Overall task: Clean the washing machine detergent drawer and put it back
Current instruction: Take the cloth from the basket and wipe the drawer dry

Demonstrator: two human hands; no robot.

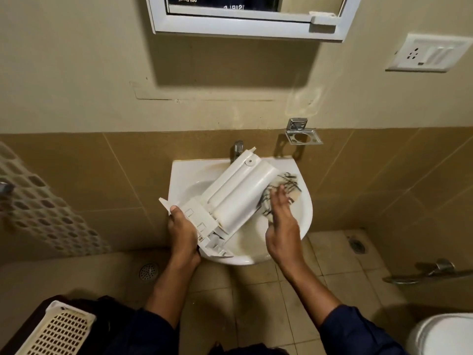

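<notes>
Step in hand is judged to be the wash/wipe stage at the sink; refit has not yet been started. The white plastic detergent drawer (238,190) is laid diagonally across the small white ceramic wall basin (245,260), underside up going by the rounded compartment shells. Its far end is up near the chrome tap (238,147) and its front-panel end overhangs the near-left rim. That panel end is gripped by the left hand (183,226), fingers wrapped round the panel edge. The right hand (280,221) is held over the right side of the bowl with fingers extended and spread, nothing clasped. Its fingertips are at a cream cloth with a black line pattern (289,180), which lies in the bowl just beside the drawer's right flank. The fingers are blurred, so actual contact with the cloth cannot be confirmed. No water stream can be made out at the tap. The next move is expected to be a pickup of the cloth by the right hand, then a wipe along the shells and into the ribs at the panel end. For that, the drawer has to be braced by the left grip, since it is only propped on the rim and could be levered off or slid into the bowl under wiping pressure. The cloth has to be bunched enough to reach the recesses. A flip will be needed for the compartment insides, which are not visible from here. Drawer cleanliness cannot be judged at this resolution. Progress is put at mid-task, with rinse and return to the machine outstanding.
</notes>
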